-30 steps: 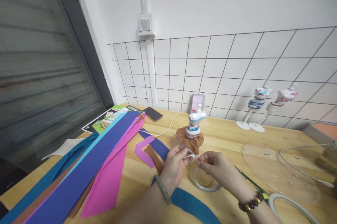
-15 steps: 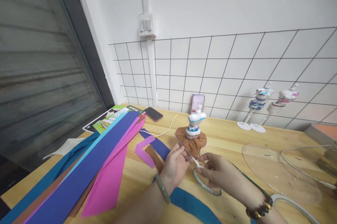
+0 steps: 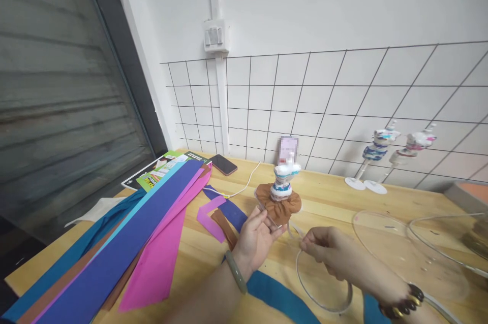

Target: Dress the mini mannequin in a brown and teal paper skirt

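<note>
A miniature dress form [image 3: 282,182] stands wrapped in white, blue and teal bands, with a gathered brown fabric skirt [image 3: 280,205] flaring from its waist. My left hand [image 3: 256,240], palm up, grips the skirt's front edge between thumb and fingers. To the right, my right hand [image 3: 328,248] is closed in a pinch on a narrow roll of tape [image 3: 299,268], whose thin ring hangs below the fingers. A pale strip [image 3: 293,227] runs between the skirt edge and the pinching fingers. Under the hands lies a teal fabric strip [image 3: 280,293].
Long coloured fabric strips [image 3: 125,232] cover the left side over leaflets [image 3: 152,174]. A phone [image 3: 224,164] and white cable [image 3: 247,182] lie behind. Two more small dress forms [image 3: 375,149] stand back right, near a clear round disc [image 3: 412,253]. A wire grid [image 3: 328,95] lines the wall.
My right hand has moved right, away from the skirt, with the tape roll, which swung right too. My left hand has shifted slightly and its fingers now sit under the skirt edge.
</note>
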Demonstrator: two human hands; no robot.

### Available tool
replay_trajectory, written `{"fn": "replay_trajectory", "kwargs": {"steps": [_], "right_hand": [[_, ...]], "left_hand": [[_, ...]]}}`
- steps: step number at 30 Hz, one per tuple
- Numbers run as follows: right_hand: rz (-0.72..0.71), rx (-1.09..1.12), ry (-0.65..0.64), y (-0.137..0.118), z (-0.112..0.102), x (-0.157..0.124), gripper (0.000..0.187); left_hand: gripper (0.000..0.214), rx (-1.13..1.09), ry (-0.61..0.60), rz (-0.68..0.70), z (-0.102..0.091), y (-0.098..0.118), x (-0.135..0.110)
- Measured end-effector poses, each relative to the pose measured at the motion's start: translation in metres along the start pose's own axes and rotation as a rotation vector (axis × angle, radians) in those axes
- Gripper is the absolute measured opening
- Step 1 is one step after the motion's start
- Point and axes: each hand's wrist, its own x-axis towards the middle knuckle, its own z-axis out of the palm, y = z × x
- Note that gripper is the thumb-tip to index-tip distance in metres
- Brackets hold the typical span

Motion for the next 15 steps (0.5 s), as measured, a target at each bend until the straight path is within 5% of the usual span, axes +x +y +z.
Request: {"fn": "replay_trajectory", "kwargs": {"steps": [5, 10, 15], "right_hand": [[-0.14, 0.077, -0.095, 0.009, 0.0, 0.004, 0.022], [-0.294, 0.044, 0.042, 0.008, 0.003, 0.007, 0.019], [-0.254, -0.151, 0.076, -0.009, 0.019, 0.004, 0.028]], "left_hand": [[0.007, -0.013, 0.019, 0.008, -0.001, -0.001, 0.0], [0.005, -0.018, 0.031, 0.01, -0.001, -0.003, 0.0], [0.007, -0.02, 0.026, 0.021, 0.0, -0.003, -0.001]]}}
